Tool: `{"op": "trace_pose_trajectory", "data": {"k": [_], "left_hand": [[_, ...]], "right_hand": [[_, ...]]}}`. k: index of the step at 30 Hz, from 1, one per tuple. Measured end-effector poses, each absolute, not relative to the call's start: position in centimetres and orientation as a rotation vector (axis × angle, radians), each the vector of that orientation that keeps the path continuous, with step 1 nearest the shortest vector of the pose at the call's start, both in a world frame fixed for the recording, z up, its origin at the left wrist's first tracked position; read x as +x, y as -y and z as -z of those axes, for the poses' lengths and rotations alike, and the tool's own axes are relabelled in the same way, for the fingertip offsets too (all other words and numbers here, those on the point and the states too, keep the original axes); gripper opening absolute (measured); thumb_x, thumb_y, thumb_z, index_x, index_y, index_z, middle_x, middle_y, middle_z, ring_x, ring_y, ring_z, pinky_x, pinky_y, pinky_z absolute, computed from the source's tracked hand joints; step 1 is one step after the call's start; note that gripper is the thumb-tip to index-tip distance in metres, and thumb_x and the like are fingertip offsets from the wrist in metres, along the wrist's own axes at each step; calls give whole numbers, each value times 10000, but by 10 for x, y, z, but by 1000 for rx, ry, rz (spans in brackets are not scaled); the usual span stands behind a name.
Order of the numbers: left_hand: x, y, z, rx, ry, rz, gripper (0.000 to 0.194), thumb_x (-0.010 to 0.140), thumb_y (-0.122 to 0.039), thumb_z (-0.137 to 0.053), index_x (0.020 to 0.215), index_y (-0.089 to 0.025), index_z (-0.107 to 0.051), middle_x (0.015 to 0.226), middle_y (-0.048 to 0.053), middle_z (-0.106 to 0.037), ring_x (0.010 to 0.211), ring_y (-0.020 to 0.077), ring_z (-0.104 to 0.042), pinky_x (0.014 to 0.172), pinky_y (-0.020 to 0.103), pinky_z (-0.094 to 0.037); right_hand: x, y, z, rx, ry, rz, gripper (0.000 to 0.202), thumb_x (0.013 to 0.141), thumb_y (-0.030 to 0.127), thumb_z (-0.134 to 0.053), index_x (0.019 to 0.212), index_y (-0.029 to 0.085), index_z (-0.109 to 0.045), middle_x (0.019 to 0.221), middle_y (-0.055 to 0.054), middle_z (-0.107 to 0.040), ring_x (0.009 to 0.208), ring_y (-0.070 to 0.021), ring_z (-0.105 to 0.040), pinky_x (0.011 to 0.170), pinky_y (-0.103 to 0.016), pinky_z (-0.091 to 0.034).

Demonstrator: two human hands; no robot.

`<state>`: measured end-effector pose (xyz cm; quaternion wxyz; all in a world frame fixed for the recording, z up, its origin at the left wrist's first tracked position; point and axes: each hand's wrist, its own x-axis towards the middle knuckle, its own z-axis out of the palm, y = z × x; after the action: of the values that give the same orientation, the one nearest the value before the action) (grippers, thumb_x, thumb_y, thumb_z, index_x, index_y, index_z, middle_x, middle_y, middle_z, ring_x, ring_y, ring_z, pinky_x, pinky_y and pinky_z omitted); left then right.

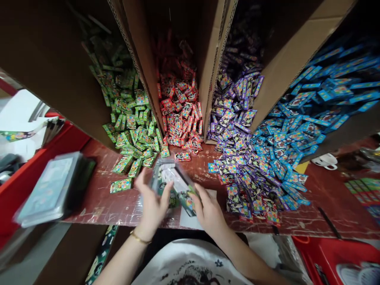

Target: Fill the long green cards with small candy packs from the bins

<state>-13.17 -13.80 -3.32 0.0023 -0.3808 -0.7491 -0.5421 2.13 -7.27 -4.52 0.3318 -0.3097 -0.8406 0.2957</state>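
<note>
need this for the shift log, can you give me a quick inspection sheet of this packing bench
surface: worn red-brown table, scratched, with pale patches
job's things: clear bag of small packets, held in both hands over the table's front edge
clutter: loose green packets, red packets, purple packets and blue packets spilling from four cardboard boxes; white cup at right
grips: left hand and right hand both closed on the bag
cables: nothing seen
surroundings: stack of flat plastic-wrapped packs at left; red bin lower right
</note>
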Motion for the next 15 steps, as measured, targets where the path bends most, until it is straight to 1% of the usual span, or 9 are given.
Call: {"op": "trace_pose_trajectory", "data": {"k": [1,3,5,6,9,11,12,14,15], "left_hand": [[-140,148,26,-1304,2307,1583,641,696,-382,-727,1210,-151,-420,1167,138,-508,1133,258,-477,989,406,-376],[-153,165,11,-1616,2359,1494,556,642,-372,-772,1100,-169,-531,1071,102,-592,1045,250,-544,946,390,-420],[-157,176,-2,-1933,2608,1516,355,670,-387,-744,924,-169,-628,877,53,-670,835,211,-622,789,318,-501],[-158,179,-7,-2086,2774,1548,297,691,-391,-724,866,-161,-656,807,39,-688,748,192,-632,715,283,-512],[-156,180,-12,-2363,3151,1750,263,741,-375,-678,819,-127,-707,745,37,-716,645,166,-630,608,226,-500],[-159,179,-9,-2184,3211,2049,250,734,-348,-690,821,-115,-719,771,47,-727,672,168,-638,632,221,-501],[-162,178,-6,-2023,3211,2218,239,722,-334,-704,813,-114,-725,779,53,-732,687,172,-643,650,224,-504],[-166,178,1,-1729,3207,2551,246,678,-314,-747,831,-121,-737,811,68,-739,724,184,-657,698,242,-512],[-167,178,5,-1598,3213,2709,263,655,-311,-767,840,-127,-741,817,75,-741,731,190,-663,709,252,-516]], "right_hand": [[26,76,43,-767,2250,-758,326,920,249,-375,1186,159,-540,1013,-131,-690,849,-258,-678,716,-329,-541],[34,81,35,-682,2369,-783,314,919,224,-380,1188,186,-537,988,-105,-696,797,-236,-680,674,-303,-532],[41,82,26,-610,2484,-866,300,915,216,-395,1174,207,-546,953,-83,-699,778,-226,-671,661,-293,-518],[44,81,21,-576,2538,-934,295,913,217,-404,1168,213,-551,953,-77,-697,797,-225,-665,677,-292,-512],[54,65,9,-557,2622,-1204,275,893,271,-478,1149,228,-571,994,-59,-682,880,-218,-634,749,-290,-484],[63,50,5,-678,2591,-1372,228,857,357,-546,1028,225,-621,914,-41,-672,818,-201,-610,706,-270,-461],[68,43,5,-745,2541,-1461,224,838,412,-562,910,213,-636,801,-24,-647,730,-181,-583,638,-253,-437],[77,31,9,-783,2376,-1699,391,793,550,-557,654,185,-559,581,15,-489,551,-132,-458,498,-231,-332],[81,28,14,-741,2268,-1838,484,762,627,-540,579,181,-495,528,29,-398,499,-113,-383,462,-230,-273]]}}
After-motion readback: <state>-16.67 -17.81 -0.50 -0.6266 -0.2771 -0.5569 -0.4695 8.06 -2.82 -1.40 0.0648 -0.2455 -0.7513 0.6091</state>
